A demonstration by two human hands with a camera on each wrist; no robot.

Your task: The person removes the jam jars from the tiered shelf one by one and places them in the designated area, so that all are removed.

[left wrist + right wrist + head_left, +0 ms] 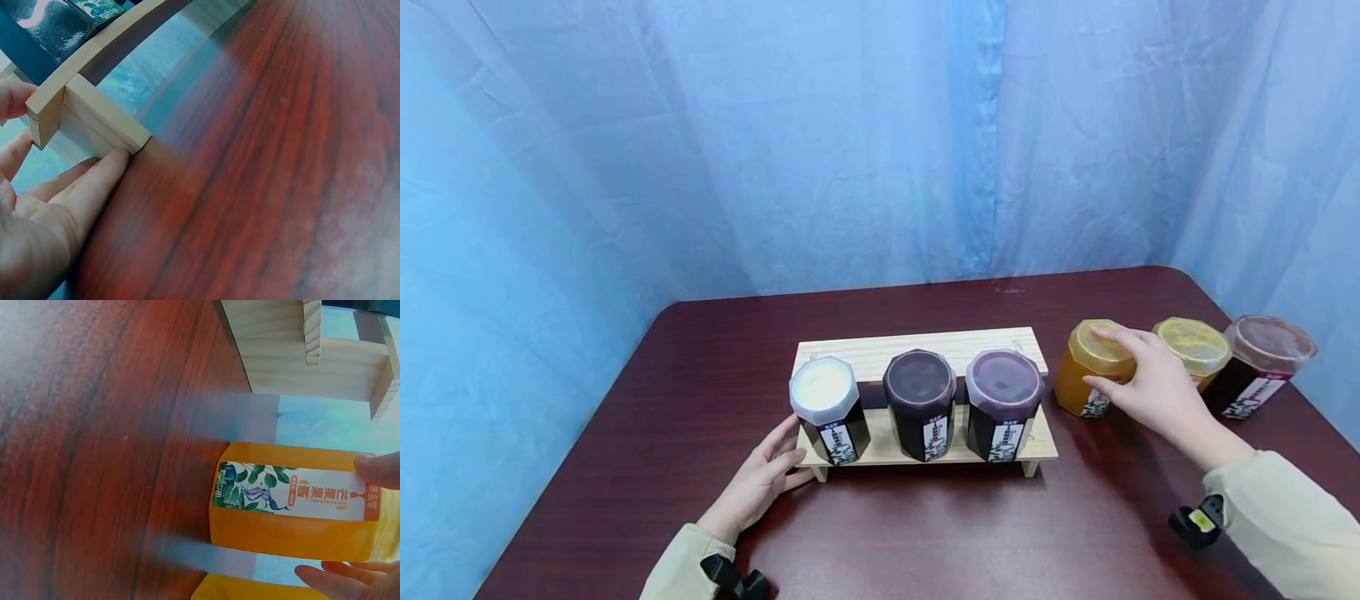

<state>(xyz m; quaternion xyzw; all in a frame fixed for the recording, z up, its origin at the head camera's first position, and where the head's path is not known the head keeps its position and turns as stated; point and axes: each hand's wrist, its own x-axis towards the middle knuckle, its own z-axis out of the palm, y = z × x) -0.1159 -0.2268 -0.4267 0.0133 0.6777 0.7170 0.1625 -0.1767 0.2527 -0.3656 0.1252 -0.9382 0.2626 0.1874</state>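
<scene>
A two-tier pale wooden rack holds three dark jars on its lower shelf: one with a white lid, one with a dark lid and one with a purple lid. My left hand grips the rack's left end; the left wrist view shows thumb and fingers around the shelf board and its leg. To the right of the rack, my right hand holds an orange jar near its yellow lid. In the right wrist view, the thumb lies by the jar's label, and the jar's base meets the table.
Beside the right hand stand a second yellow-lidded jar, partly hidden by that hand, and a dark jar with a clear pinkish lid. Everything stands on a dark red wooden table. Blue curtains hang behind and around it.
</scene>
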